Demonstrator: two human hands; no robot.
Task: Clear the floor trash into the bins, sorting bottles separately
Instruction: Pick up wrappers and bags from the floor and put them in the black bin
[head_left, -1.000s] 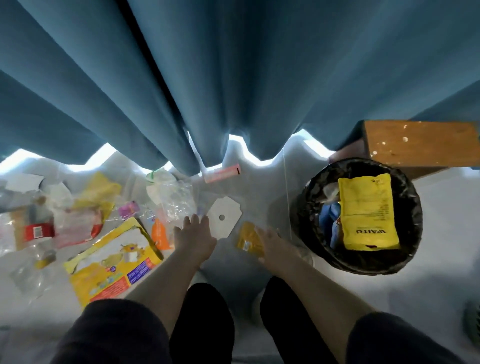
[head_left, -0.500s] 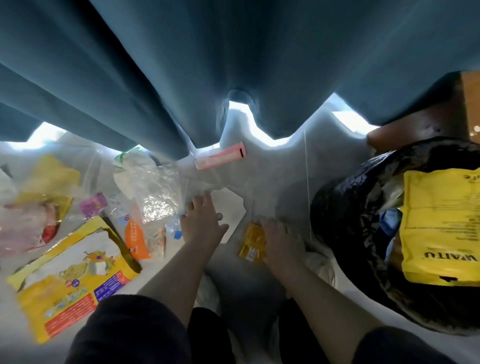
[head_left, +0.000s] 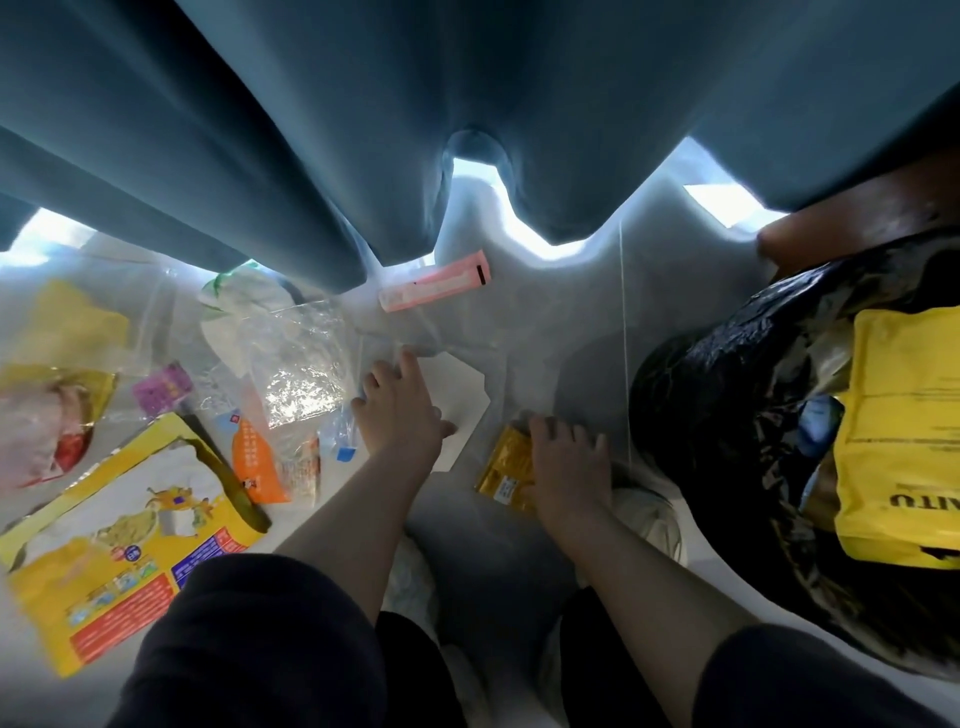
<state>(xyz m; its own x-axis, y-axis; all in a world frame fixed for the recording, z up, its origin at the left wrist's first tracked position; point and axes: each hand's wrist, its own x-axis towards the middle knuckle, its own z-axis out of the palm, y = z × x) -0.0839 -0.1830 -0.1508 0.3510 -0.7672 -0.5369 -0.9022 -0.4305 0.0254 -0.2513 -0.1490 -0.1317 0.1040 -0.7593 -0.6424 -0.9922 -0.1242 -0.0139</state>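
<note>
Your left hand (head_left: 402, 415) lies flat, fingers straight, on a stiff white card (head_left: 462, 389) with clipped corners; your right hand (head_left: 569, 462) covers a crinkled gold sachet (head_left: 504, 465) just left of the bin (head_left: 717, 415) — fingers bent over its top edge, though whether they pinch it I cannot tell; the bin's glossy black liner holds a smooth yellow pouch (head_left: 904, 431); farther left lie a slim pink box (head_left: 434, 288), wrinkled clear film (head_left: 296, 364) and a torn yellow carton (head_left: 119, 530) — blue curtain (head_left: 467, 104) folds overhang them.
</note>
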